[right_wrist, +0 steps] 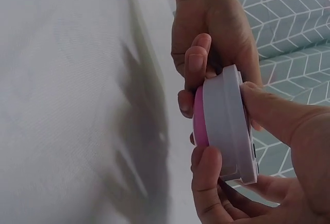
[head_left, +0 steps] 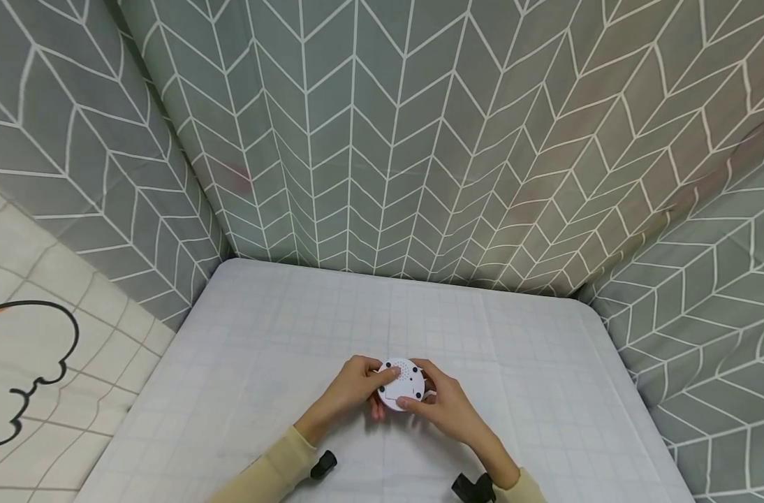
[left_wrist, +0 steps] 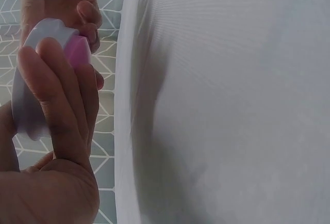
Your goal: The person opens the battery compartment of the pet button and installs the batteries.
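Both hands hold a round white sound button (head_left: 410, 384) above the table, its underside facing the head camera. That underside has a cluster of small holes, several dark round feet and a cover outline. My left hand (head_left: 352, 385) grips the left side, with the thumb lying across the underside and the fingers beneath. On the opposite side, my right hand (head_left: 450, 409) pinches the rim, thumb at the lower edge. A pink dome (right_wrist: 200, 121) faces the table in the right wrist view, partly covered by fingers. The left wrist view shows fingers over the white casing (left_wrist: 47, 30).
A white cloth with faint grid creases covers the table (head_left: 281, 314). Grey curtains (head_left: 382, 140) with white chevron lines hang behind and at the sides. Dark wrist mounts (head_left: 323, 464) sit at both sleeves. A pale tiled surface with a cartoon outline lies at the left.
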A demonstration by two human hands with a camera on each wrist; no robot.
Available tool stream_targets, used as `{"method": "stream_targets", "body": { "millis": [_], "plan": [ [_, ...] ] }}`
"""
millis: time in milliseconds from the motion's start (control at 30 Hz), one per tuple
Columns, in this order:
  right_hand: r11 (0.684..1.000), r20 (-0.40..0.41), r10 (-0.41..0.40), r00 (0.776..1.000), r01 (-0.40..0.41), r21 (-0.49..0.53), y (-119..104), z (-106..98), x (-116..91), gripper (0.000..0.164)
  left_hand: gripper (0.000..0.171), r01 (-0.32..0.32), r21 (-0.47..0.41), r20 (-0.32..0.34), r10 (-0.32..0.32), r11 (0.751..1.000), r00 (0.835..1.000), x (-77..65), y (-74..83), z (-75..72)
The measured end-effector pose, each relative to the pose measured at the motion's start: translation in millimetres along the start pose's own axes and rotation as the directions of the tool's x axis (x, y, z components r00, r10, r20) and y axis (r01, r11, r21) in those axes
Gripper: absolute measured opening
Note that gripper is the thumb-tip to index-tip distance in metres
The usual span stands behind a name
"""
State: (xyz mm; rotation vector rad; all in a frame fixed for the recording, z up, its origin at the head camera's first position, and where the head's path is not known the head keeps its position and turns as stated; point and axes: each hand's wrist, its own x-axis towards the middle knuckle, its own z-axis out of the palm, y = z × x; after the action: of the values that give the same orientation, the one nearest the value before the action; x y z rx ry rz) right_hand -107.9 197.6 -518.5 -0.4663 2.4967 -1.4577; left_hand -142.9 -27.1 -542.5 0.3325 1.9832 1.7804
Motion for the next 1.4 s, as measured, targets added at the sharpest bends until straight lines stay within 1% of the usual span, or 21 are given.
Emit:
{"method": "stream_targets", "body": {
  "millis": [333,567,767,833,1000,1100,1233,1400],
  "plan": [
    [1.000,0.006,0.003,1.000,-0.004,0.026,-0.8,1.4,0.8,0.066,0.042,-0.029,0.021,0.007,0.029,0.999,1.000,-1.4,-0.1,-1.5],
    [1.000,-0.051,-0.011,0.999,0.011,-0.005,-2.6,1.4,1.2,0.064,0.043,-0.020,0.009,-0.010,0.020,1.000,1.000,-0.2,-2.9,-4.8],
    [1.000,-0.100,-0.017,0.995,0.016,-0.008,-1.8,0.9,1.4,0.059,0.044,0.000,0.041,-0.048,0.002,0.999,0.999,0.7,-2.7,-7.9],
    [1.000,-0.110,-0.028,0.994,0.028,-0.002,-1.9,0.5,1.2,0.058,0.047,0.002,0.042,-0.049,0.000,0.999,0.999,1.3,-2.5,-8.9],
    [0.999,-0.132,-0.050,0.990,0.051,0.006,-2.8,0.3,1.1,0.053,0.054,0.016,0.006,-0.031,-0.016,1.000,0.999,2.1,-1.9,-12.8],
    [0.998,-0.138,-0.059,0.989,0.059,-0.004,-2.4,0.9,1.9,0.052,0.056,0.024,0.011,-0.026,-0.024,1.000,0.999,2.5,-1.3,-15.1],
    [0.996,-0.145,-0.090,0.985,0.089,-0.015,-0.2,1.9,2.4,0.049,0.054,0.026,0.013,-0.010,-0.026,1.000,1.000,2.3,-0.4,-16.2],
    [0.986,-0.160,-0.164,0.973,0.157,-0.059,2.5,2.8,2.6,0.046,0.050,0.020,0.022,0.013,-0.020,1.000,1.000,1.7,0.5,-16.4]
  ]
}}
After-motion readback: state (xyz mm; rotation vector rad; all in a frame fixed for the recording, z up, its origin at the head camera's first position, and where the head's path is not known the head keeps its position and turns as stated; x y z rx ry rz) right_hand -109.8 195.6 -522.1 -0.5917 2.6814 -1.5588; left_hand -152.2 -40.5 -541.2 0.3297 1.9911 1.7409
